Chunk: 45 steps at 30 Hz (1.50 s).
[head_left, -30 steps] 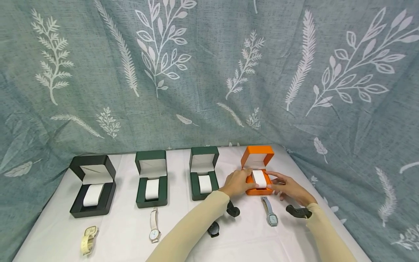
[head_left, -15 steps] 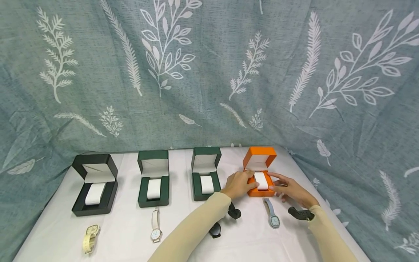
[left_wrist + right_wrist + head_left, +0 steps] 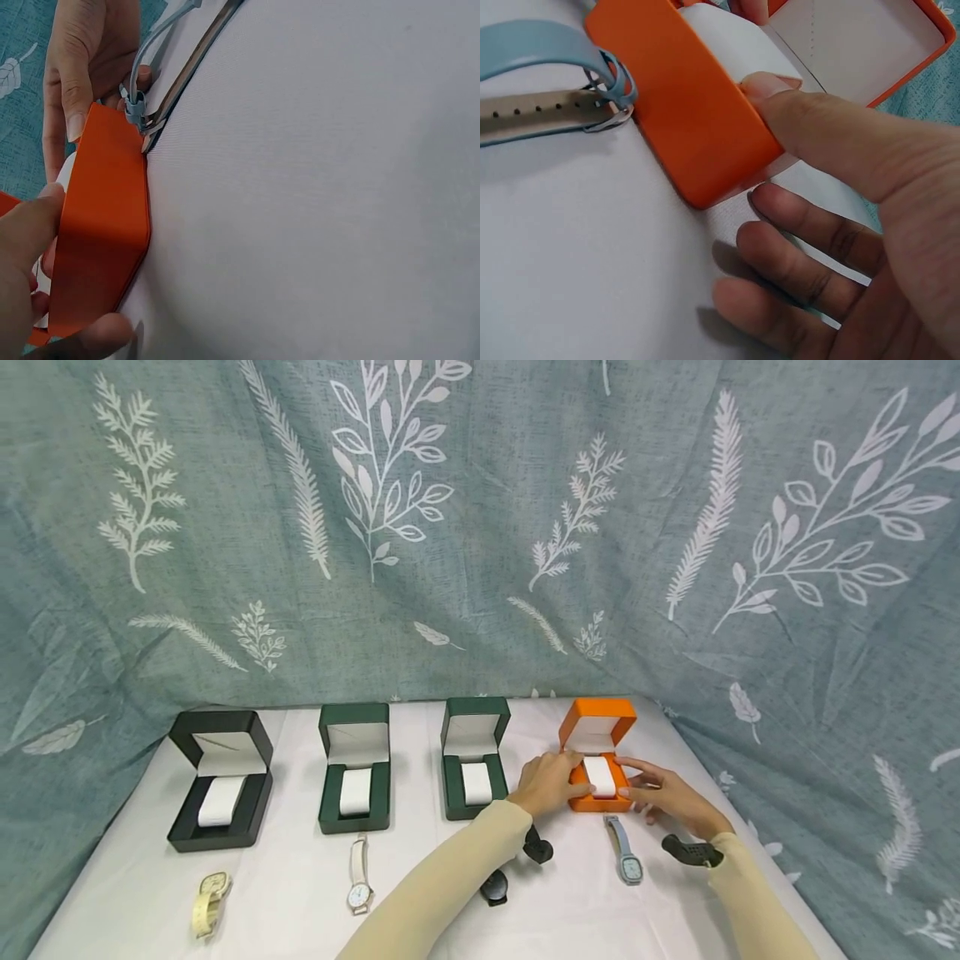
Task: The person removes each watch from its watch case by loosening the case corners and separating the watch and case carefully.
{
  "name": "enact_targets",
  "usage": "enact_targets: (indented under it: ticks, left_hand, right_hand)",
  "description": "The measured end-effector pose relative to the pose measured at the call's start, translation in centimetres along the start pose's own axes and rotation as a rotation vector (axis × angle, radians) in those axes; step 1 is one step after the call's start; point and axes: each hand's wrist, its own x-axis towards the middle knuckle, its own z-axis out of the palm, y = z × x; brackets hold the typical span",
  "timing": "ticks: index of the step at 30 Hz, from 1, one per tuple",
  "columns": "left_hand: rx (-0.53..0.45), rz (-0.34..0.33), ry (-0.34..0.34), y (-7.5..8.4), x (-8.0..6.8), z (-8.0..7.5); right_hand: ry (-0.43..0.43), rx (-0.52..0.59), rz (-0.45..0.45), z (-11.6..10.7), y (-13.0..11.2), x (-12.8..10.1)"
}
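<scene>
An orange watch box [image 3: 600, 805] stands at the table's right end, its lid [image 3: 611, 708] raised, with a white cushion [image 3: 598, 777] inside. From its left side my left hand [image 3: 551, 781] holds the box, thumb at the front rim by the cushion. My right hand [image 3: 667, 793] holds it from the right; its thumb [image 3: 769, 90] presses the rim at the front corner while the lower fingers [image 3: 780, 251] spread beside the side wall. Just in front of the box lies a light blue watch [image 3: 628, 856], its strap end [image 3: 547, 45] near the front wall.
Left of the hands stand two open green watch boxes [image 3: 474, 810] [image 3: 354, 822] and a black one [image 3: 220, 839], each with a white cushion. A black watch [image 3: 494, 887], partly behind the left sleeve, a white-strapped watch [image 3: 360, 877] and a yellowish watch [image 3: 208, 906] lie in front.
The head view has shifted slightly, so everything sits a little farther right. Both hands stay at the orange box, which keeps its place on the table.
</scene>
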Motion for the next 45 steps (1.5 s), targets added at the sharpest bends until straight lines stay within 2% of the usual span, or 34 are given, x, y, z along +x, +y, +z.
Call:
enact_targets:
  ticks: [5, 9, 14, 17, 21, 25, 32, 45]
  left_hand:
    - [-0.033, -0.019, 0.022, -0.1, -0.1, -0.1]
    - [-0.049, -0.025, 0.024, 0.3, -0.2, -0.4]
    - [-0.128, -0.064, -0.040, 0.8, -0.5, -0.9]
    - [-0.167, -0.091, -0.078, 0.9, -0.7, -1.0]
    - [-0.187, -0.116, -0.090, 0.7, -0.9, -0.8]
    - [-0.215, -0.125, -0.088, 0.3, -0.8, -0.6]
    - [-0.248, -0.129, -0.080, -0.6, -0.6, -0.2]
    - [-0.300, -0.157, -0.092, -1.4, -0.9, -1.0]
  right_hand:
    - [0.025, -0.019, -0.013, -0.5, 0.3, 0.1]
    - [0.089, 0.026, -0.047, -1.3, 0.2, 0.4]
    - [0.203, 0.092, -0.057, -2.2, -0.3, 0.9]
    - [0.236, 0.137, -0.046, -2.4, -0.8, 1.2]
    - [0.197, 0.205, -0.034, -2.4, -1.4, 1.8]
    - [0.154, 0.226, -0.029, -2.1, -2.0, 2.5]
    - [0.137, 0.242, 0.004, -1.5, -3.3, 3.4]
    - [0.116, 0.275, 0.079, -0.9, -4.9, 4.8]
